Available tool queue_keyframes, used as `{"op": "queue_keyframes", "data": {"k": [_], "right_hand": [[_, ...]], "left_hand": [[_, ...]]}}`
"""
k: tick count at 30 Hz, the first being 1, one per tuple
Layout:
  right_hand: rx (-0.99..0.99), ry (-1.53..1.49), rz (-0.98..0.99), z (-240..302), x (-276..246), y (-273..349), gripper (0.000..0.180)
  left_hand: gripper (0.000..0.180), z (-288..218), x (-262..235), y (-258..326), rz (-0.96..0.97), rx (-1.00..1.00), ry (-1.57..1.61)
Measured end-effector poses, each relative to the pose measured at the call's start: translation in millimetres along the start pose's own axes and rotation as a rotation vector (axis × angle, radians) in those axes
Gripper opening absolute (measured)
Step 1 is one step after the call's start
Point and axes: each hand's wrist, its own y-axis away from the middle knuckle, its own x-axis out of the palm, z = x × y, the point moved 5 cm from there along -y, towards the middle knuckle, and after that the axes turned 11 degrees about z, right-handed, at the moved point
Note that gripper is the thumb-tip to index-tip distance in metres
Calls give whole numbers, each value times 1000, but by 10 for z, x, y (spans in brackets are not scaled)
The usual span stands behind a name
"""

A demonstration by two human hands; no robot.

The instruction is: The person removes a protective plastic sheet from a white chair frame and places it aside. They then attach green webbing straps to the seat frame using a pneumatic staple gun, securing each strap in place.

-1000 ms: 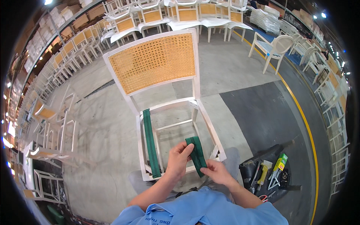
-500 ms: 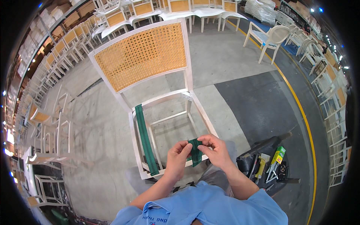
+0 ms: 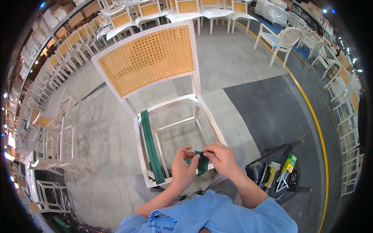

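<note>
Over the near right part of the white seat frame [image 3: 211, 121], pinching the loose green webbing [image 3: 202, 167] with the right hand [image 3: 224, 160] while curving the left hand [image 3: 182, 167] beside it, too hidden to tell whether gripping. Now bunching it more than a moment ago, apparently working at a fold, and facing the green strap [image 3: 151, 145] along the left side and the cane backrest [image 3: 149, 60] beyond.

Showing dark green on the held webbing [image 3: 202, 166], dark-striped green on the seat strap [image 3: 152, 148], golden lattice on the cane backrest [image 3: 149, 58].
</note>
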Motion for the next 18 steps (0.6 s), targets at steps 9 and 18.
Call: {"op": "queue_keyframes", "data": {"k": [9, 18], "right_hand": [[64, -348, 128, -331, 21, -197, 22], [593, -903, 41, -1107, 402, 152, 55]], "left_hand": [[12, -265, -47, -396, 158, 341, -629], [15, 271, -417, -2439, 165, -33, -378]]}}
